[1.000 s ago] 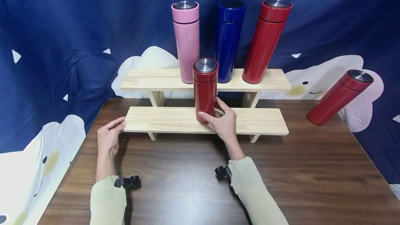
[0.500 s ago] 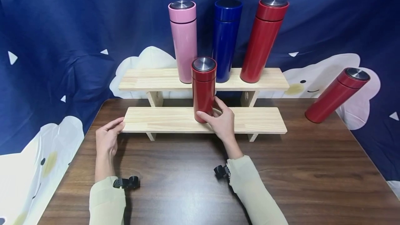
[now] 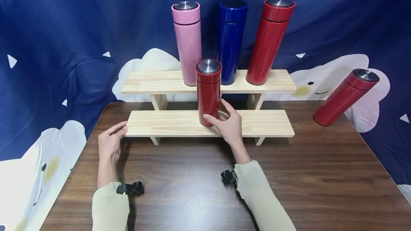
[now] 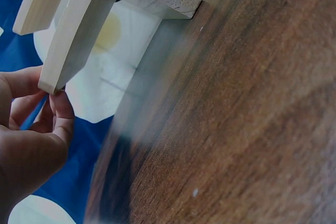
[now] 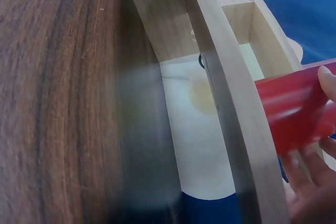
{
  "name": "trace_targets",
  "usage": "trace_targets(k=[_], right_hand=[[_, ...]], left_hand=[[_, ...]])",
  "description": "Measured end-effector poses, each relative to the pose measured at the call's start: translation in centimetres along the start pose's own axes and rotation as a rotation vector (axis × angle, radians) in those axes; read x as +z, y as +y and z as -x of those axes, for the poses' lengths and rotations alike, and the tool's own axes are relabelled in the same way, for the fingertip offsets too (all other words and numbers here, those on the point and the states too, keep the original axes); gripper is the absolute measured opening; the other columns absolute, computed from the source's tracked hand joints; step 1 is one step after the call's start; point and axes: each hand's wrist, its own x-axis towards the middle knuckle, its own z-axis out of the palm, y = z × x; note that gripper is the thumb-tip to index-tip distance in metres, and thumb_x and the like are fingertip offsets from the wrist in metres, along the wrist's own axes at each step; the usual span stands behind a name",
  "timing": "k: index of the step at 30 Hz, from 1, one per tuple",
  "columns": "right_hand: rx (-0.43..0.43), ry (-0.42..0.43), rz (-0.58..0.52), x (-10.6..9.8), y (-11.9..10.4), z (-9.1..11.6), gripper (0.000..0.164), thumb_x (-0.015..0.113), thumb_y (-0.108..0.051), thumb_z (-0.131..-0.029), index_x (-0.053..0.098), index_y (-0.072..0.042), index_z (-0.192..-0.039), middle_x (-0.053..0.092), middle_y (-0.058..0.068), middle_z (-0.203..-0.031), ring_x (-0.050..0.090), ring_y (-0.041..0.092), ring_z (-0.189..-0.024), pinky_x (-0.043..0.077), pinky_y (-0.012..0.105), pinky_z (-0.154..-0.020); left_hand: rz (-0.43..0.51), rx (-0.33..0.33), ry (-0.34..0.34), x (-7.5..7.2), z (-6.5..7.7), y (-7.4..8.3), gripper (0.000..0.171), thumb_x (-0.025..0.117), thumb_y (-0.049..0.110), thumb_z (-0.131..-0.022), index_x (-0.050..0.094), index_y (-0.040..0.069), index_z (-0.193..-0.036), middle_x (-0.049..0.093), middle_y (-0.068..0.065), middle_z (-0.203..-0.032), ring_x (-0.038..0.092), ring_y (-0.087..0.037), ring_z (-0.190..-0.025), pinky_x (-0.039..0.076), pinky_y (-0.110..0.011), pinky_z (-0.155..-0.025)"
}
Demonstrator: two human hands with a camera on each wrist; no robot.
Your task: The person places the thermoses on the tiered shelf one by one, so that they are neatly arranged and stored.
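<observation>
Head view, frame centre: right hand (image 3: 228, 126) gripping short red flask (image 3: 208, 92) low, rigid, slick, top-heavy; left hand (image 3: 110, 142) relaxed, touching lower shelf (image 3: 167, 123).

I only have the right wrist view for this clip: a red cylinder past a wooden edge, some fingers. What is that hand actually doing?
Observer: The right hand has its grip round the base of a short red flask standing upright on the lower shelf.
Operator: Where is the other hand?
Observer: The left hand touches the left end of that same shelf, fingertips on its edge.
Operator: Anything else on the rack?
Observer: The upper shelf carries three tall flasks: a pink flask, a blue flask and a red flask.
Operator: Any others?
Observer: One more, a second tall red flask, stands off the rack at the table's right edge.
</observation>
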Motion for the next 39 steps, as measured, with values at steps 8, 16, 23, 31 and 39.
trace_targets(k=[8, 16, 23, 31, 39], right_hand=[[0.008, -0.005, 0.007, -1.0, -1.7, 0.2, 0.069, 0.087, -0.002, -0.077, 0.058, 0.002, -0.139, 0.063, 0.024, -0.131, 0.059, 0.04, -0.119, 0.05, 0.057, -0.098], [-0.017, 0.037, 0.043, -2.9, -2.7, 0.2, 0.068, 0.086, 0.002, -0.077, 0.058, 0.004, -0.138, 0.062, 0.025, -0.132, 0.058, 0.038, -0.121, 0.047, 0.059, -0.099], [-0.057, 0.118, 0.079, -5.7, -1.9, -0.3, 0.063, 0.089, -0.007, -0.078, 0.063, -0.004, -0.136, 0.067, 0.014, -0.128, 0.063, 0.02, -0.115, 0.052, 0.045, -0.096], [-0.03, 0.233, 0.101, -9.3, -2.4, -0.4, 0.058, 0.086, -0.009, -0.08, 0.065, -0.006, -0.134, 0.069, 0.011, -0.125, 0.064, 0.021, -0.114, 0.053, 0.031, -0.094], [-0.043, 0.404, 0.017, -13.8, -2.4, -0.4, 0.055, 0.084, 0.001, -0.078, 0.066, 0.0, -0.131, 0.071, 0.009, -0.117, 0.067, 0.017, -0.103, 0.054, 0.021, -0.088]], left_hand=[[-0.008, 0.002, 0.001, 0.0, 0.1, 0.0, 0.022, 0.074, -0.012, -0.084, 0.08, -0.001, -0.101, 0.074, 0.002, -0.081, 0.061, -0.007, -0.068, 0.05, -0.015, -0.061], [0.009, 0.006, -0.001, -0.1, 0.1, -0.1, 0.022, 0.072, -0.014, -0.084, 0.078, -0.004, -0.103, 0.074, 0.0, -0.08, 0.062, -0.008, -0.068, 0.05, -0.015, -0.061], [-0.006, 0.012, -0.01, 0.0, 0.1, 0.0, 0.024, 0.074, -0.012, -0.084, 0.076, -0.006, -0.107, 0.075, 0.001, -0.081, 0.062, -0.007, -0.069, 0.05, -0.015, -0.061], [0.015, 0.027, -0.012, 0.1, 0.3, -0.1, 0.021, 0.073, -0.014, -0.084, 0.08, -0.002, -0.098, 0.074, 0.001, -0.078, 0.061, -0.007, -0.066, 0.049, -0.014, -0.06], [0.029, 0.009, -0.006, 0.0, 0.3, -0.1, 0.021, 0.073, -0.015, -0.083, 0.081, 0.0, -0.097, 0.075, 0.001, -0.079, 0.062, -0.008, -0.067, 0.05, -0.015, -0.061]])
